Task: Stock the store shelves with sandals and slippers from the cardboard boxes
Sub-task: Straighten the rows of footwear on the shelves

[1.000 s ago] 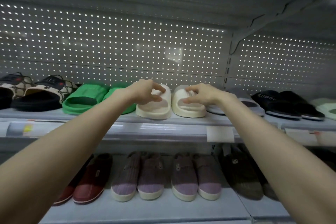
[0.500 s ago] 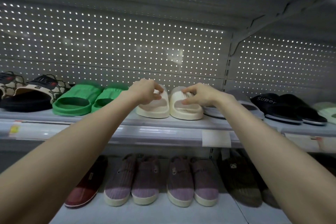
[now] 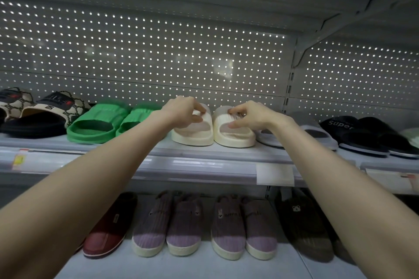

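Observation:
Two cream slide sandals stand side by side, toes toward me, on the upper shelf [image 3: 204, 154]. My left hand [image 3: 183, 111] pinches the strap of the left cream slide [image 3: 192, 136]. The strap of the right cream slide [image 3: 235, 136] is pinched between the thumb and fingers of my right hand [image 3: 247, 115]. Both soles rest flat on the shelf, and the two slides touch along their inner edges. No cardboard box is in view.
On the upper shelf, green slides [image 3: 99, 122] and patterned black sandals [image 3: 38, 115] lie to the left; white slides [image 3: 313, 133] and black "Super" slippers [image 3: 367, 136] to the right. The lower shelf holds red [image 3: 106, 231], purple [image 3: 204, 229] and dark brown slippers [image 3: 303, 226]. A perforated back panel stands behind.
The cream slides have been drawn closer together, and the view has shifted slightly. My hands stay on the straps.

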Available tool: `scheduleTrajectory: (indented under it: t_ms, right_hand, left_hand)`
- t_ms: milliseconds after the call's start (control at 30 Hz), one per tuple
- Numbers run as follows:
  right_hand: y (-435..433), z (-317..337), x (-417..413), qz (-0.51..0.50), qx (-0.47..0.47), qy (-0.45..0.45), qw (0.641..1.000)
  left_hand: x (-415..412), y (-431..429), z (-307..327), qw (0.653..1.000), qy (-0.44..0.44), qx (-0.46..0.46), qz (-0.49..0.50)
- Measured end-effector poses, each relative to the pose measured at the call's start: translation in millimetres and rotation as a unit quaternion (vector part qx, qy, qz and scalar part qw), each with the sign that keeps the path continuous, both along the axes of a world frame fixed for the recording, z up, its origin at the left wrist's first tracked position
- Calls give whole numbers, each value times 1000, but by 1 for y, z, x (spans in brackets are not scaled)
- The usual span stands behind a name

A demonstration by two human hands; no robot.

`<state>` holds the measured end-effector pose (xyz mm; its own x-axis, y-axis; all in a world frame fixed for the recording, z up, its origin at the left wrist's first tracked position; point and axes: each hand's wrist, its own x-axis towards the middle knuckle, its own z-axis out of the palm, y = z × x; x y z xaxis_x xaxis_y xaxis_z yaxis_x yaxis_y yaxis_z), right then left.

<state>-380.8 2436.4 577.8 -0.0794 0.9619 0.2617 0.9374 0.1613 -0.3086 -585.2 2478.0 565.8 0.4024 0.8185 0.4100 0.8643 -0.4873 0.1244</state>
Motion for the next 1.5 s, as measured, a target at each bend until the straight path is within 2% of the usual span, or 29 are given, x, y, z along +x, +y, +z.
scheduleTrajectory:
  t_ms: [600,1000,1100,1500]
  right_hand:
    - [5,0,-1,-7,-7,-14,1000]
    - [5,4,-3,-10,-29,-30,999]
    - [2,14,-5,-16,-44,-29,998]
    - [-39,71,-37,55,13,-22,998]
  left_hand:
    - [1,11,-2,999,-37,-31,-15]
    - [-2,13,1,998,-18,-57,-19]
    - [-5,5,11,998,-15,-62,-19]
    - [-32,-70,75,999,-36,-5,-12]
